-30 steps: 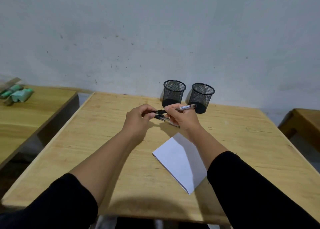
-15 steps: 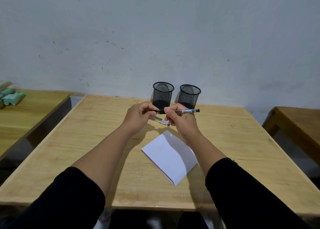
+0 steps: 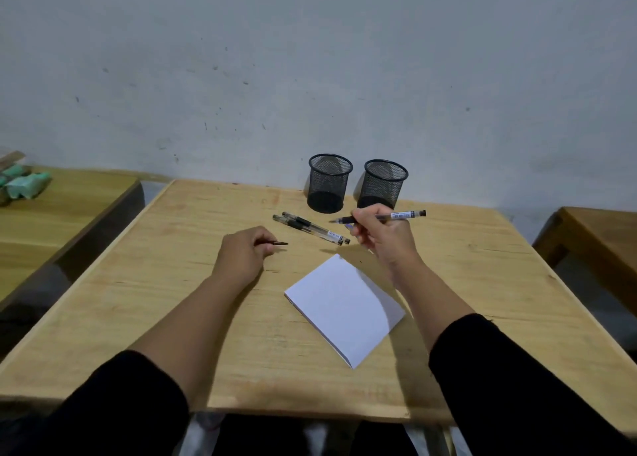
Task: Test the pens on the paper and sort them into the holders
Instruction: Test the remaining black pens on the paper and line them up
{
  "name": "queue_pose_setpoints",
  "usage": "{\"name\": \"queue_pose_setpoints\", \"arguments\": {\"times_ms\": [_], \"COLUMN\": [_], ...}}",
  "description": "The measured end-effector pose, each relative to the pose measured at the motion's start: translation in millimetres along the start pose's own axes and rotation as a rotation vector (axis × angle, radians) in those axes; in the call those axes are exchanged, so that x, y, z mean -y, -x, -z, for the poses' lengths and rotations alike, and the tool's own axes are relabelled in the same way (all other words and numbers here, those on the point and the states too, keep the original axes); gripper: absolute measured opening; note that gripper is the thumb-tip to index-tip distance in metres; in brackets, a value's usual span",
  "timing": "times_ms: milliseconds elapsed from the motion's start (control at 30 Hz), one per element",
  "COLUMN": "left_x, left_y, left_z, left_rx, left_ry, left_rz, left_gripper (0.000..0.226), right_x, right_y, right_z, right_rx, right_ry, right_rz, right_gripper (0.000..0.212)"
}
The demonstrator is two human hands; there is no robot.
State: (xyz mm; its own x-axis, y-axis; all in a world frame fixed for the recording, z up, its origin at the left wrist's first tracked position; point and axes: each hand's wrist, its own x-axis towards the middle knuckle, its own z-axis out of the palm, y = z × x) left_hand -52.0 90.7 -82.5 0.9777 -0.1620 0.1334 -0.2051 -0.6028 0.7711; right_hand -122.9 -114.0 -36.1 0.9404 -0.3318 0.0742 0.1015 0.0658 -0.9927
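Observation:
My right hand [image 3: 384,236] holds an uncapped pen [image 3: 400,216] level above the table, its tip pointing left. My left hand [image 3: 243,254] rests on the table, fingers closed on the dark pen cap [image 3: 277,244]. Two capped clear pens [image 3: 310,228] lie side by side between my hands. A white sheet of paper [image 3: 344,305] lies below my right hand. Two black mesh holders stand at the back: the left holder [image 3: 330,183] and the right holder [image 3: 384,184], both appearing empty.
The wooden table [image 3: 172,300] ends against a grey wall. Another table [image 3: 62,207] stands to the left with green packets [image 3: 24,185] on it. A third wooden table [image 3: 599,235] is at the right edge.
My hands have pulled apart: the cap came off the pen and stays in my left hand, which dropped to the table. The two other pens are now uncovered.

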Motion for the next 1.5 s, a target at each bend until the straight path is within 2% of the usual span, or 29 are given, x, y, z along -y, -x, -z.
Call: {"name": "queue_pose_setpoints", "arguments": {"times_ms": [100,200,333,433,533,800,967,1167,1500], "left_x": [7.4,11.0,6.9,-1.9,-8.0,3.9,5.6,7.8,8.8], "left_y": [-2.3,-3.6,2.0,19.1,46.2,77.5,76.4,74.5,74.5], "left_z": [-4.9,-6.2,-4.2,-2.2,-2.3,-5.9,-3.1,-1.6,-2.6], "left_rx": [-0.021,-0.04,-0.041,-0.04,-0.019,0.043,0.06,0.063,0.061], "left_ry": [-0.1,-0.099,-0.067,-0.029,-0.105,-0.113,-0.078,-0.06,-0.059], "left_rz": [-0.025,-0.056,-0.066,-0.111,-0.184,-0.203,-0.214,-0.211,-0.204], "left_gripper": [0.016,0.019,0.032,0.026,0.02,0.008,0.01,0.012,0.012], "right_x": [-8.8,-14.1,-17.9,-21.7,-28.8,-47.2,-45.7,-51.8,-55.0], "right_y": [2.5,3.9,7.7,16.3,29.0,46.9,48.2,43.2,46.6], "right_z": [-4.9,-7.5,-10.6,-16.2,-23.2,-36.0,-40.7,-51.8,-53.0], "right_rx": [0.007,0.006,-0.004,0.023,0.057,0.04,0.121,0.179,0.191], "right_ry": [0.009,-0.019,-0.02,0.038,0.113,0.26,0.282,0.441,0.508], "right_rz": [-0.032,-0.09,-0.15,-0.14,-0.126,-0.163,-0.128,-0.006,0.07], "right_gripper": [0.019,0.01,0.017,0.016,0.012,0.016,0.019,0.016,0.011]}}
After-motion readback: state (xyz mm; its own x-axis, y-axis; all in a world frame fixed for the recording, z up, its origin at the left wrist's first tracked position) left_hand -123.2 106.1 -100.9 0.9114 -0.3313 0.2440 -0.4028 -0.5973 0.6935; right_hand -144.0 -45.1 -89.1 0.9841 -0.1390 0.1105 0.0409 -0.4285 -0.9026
